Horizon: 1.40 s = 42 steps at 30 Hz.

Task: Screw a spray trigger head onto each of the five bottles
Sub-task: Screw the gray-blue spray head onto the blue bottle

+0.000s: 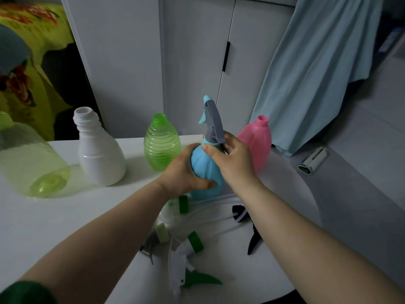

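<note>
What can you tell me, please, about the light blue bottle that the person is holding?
The light blue bottle is opaque plastic by its look, with a rounded body narrowing to the neck. It is held roughly upright low over the white table; whether its base rests there is unclear. A grey-and-blue spray head sits on its neck. The left hand grips its body, and the right hand curls round the head's collar, thumb on the bottle's shoulder.

Single head-worn wide-angle view, facing forward and down, close over a white table [65, 216]; left hand [182, 172] and right hand [234, 159] lie near centre, and a white cabinet [192, 62] closes the far side.
</note>
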### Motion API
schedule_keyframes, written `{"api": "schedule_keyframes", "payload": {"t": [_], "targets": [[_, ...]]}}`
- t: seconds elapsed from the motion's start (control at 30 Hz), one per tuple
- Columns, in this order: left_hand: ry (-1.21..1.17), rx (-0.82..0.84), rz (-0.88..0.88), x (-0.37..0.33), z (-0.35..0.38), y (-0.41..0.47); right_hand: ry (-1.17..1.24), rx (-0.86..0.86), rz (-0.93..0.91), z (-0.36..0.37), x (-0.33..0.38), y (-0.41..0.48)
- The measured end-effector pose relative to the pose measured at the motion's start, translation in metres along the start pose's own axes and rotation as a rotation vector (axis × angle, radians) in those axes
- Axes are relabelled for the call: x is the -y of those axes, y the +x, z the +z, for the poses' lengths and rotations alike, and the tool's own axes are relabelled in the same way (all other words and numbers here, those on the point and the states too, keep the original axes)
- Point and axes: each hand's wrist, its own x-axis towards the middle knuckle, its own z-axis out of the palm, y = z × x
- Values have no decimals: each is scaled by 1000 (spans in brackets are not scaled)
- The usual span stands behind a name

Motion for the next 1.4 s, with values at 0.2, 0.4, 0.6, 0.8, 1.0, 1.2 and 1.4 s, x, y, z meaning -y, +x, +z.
{"api": "schedule_keyframes", "payload": {"t": [0.2, 0.4, 0.6, 0.8, 1.0, 1.2, 1.4], "targets": [[52, 76, -24, -8, -5, -3, -144, 146, 23, -16, 15, 10], [230, -67, 21, -5, -35, -54, -184, -105, 47, -18, 21, 35], [422, -270, -115, 37, -60, -124, -367, -173, 40, -3, 15, 58], [546, -254, -183, 56, -62, -131, -563, -90, 81, 6, 17, 69], [529, -274, -152, 64, -63, -128, -630, 19, 89, 4, 21, 74], [542, -270, -140, 66, -63, -128, -578, 46, 126, 5, 20, 70], [538, -265, -145, 64, -63, -127, -555, 63, 139, 3, 20, 67]]}}
